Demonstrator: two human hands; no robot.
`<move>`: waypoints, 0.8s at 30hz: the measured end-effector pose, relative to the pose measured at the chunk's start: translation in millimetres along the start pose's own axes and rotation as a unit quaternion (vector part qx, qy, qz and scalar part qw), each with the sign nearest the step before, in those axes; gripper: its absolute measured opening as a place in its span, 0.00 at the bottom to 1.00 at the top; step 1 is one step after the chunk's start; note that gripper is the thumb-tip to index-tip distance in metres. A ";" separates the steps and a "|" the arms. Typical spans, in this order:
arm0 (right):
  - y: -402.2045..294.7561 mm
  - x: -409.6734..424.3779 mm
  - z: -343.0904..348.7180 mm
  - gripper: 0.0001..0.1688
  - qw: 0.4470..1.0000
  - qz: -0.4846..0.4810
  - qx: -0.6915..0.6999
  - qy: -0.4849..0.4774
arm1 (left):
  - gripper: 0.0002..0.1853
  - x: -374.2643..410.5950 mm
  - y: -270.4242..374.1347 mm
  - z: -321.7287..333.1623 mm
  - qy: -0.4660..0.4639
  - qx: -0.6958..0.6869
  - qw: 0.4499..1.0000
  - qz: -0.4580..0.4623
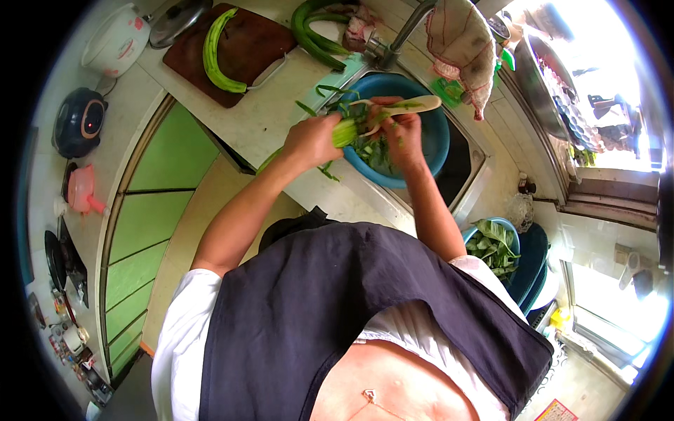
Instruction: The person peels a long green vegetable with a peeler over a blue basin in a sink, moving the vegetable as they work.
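My left hand is closed around a long green gourd, whose end points over a round blue basin. In my right hand is a pale-handled tool, probably a peeler or knife; its working end is hidden by my fingers. Green peelings lie in the basin, and more strips hang about its left rim. A light green, peeled-looking gourd curves across a brown cutting board. Dark green long gourds lie beside the faucet.
The basin rests over a metal sink. A stained cloth hangs beside the faucet. Leafy greens fill a blue container at the right. A white pot, a rice cooker and a pink ladle-like vessel stand at the left.
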State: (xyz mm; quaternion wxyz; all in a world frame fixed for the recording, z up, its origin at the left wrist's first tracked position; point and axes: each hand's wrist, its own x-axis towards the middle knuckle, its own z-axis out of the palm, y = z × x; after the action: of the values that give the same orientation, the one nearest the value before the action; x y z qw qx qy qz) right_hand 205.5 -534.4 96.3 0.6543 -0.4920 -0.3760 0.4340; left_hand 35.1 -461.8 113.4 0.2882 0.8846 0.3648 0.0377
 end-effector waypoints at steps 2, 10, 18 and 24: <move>7.3 9.5 -30.9 0.11 0.999 0.022 -0.009 0.034 | 0.23 -4.1 4.6 -8.6 0.004 -0.018 1.000 -0.012; 1.3 15.1 -27.1 0.10 0.995 -0.003 0.017 0.103 | 0.30 15.4 -11.2 -9.0 -0.006 -0.093 0.995 -0.043; 38.7 39.5 -61.7 0.11 0.999 -0.001 0.008 0.051 | 0.34 27.1 -20.7 -8.9 -0.085 -0.320 0.944 -0.002; 12.9 24.8 -34.2 0.11 0.993 -0.026 0.078 0.084 | 0.30 38.3 -30.6 -12.1 -0.132 -0.381 0.914 -0.047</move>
State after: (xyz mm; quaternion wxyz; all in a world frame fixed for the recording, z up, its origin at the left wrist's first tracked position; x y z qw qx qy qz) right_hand 242.9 -520.2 77.4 0.7313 -0.4639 -0.2972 0.4020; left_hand 40.6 -413.0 101.5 0.6503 0.6865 0.3223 0.0435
